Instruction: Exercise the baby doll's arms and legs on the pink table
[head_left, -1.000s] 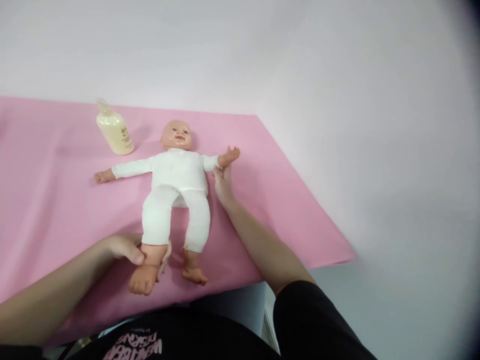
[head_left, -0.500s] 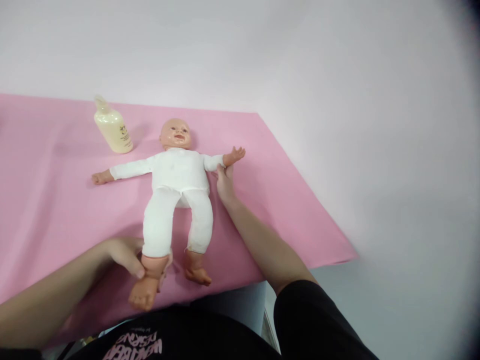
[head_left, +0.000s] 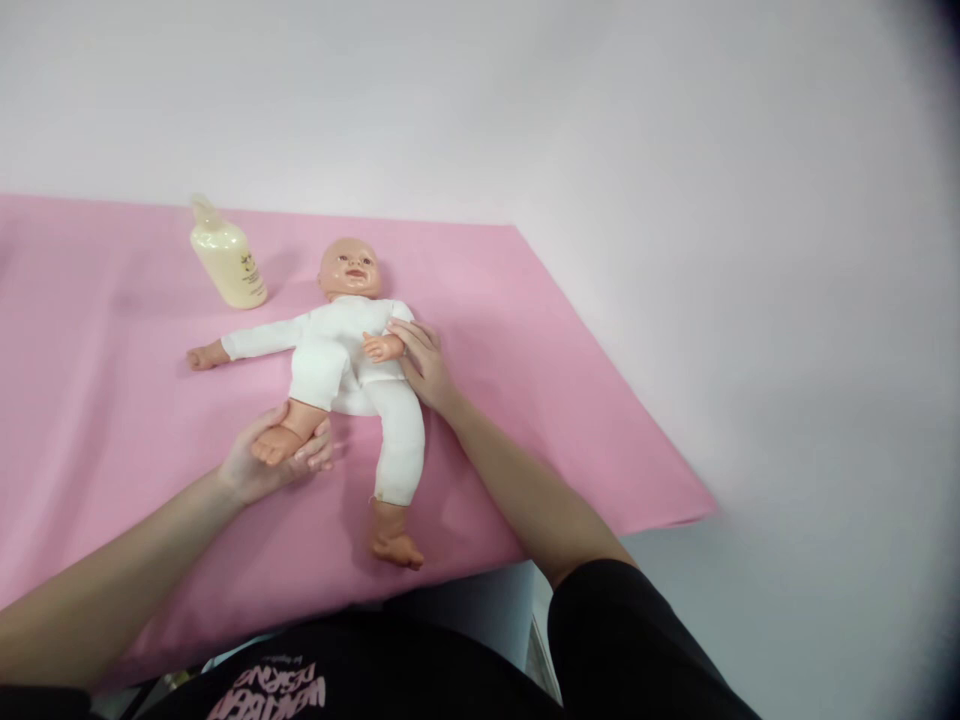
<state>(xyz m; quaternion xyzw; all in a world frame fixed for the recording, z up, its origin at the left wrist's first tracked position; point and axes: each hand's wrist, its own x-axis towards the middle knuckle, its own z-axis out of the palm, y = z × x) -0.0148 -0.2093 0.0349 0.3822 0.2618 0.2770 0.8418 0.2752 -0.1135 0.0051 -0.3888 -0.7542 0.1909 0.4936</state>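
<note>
1. Since the earlier frames the doll's (head_left: pixel 349 350) leg on the person's left has been pushed up from lying straight to bent at the knee, its foot now lifted off the near edge of the table, and the doll's arm on the right, which was stretched outward, is now folded across its chest
2. The left hand (head_left: pixel 274 462) cups that raised foot from below, palm up, fingers curled loosely around the sole and ankle
3. The right hand (head_left: pixel 421 362) lies against the doll's side and folded arm, fingers partly spread and pressing the small plastic hand onto the white cloth chest; it clasps nothing fully, so it reads as a flat hold rather than a grip
4. The doll lies on its back, roughly midway between the far and near edges of the pink table (head_left: pixel 540 400), head toward the far edge, face up; its other arm stretches out flat to the left, and its other leg lies straight with the foot close to the near edge
5. A cream bottle (head_left: pixel 227 260) stands tilted near the far edge, left of the doll's head and apart from it
6. The table's right corner ends well to the right of the doll, against the pale wall (head_left: pixel 675 120)
</note>
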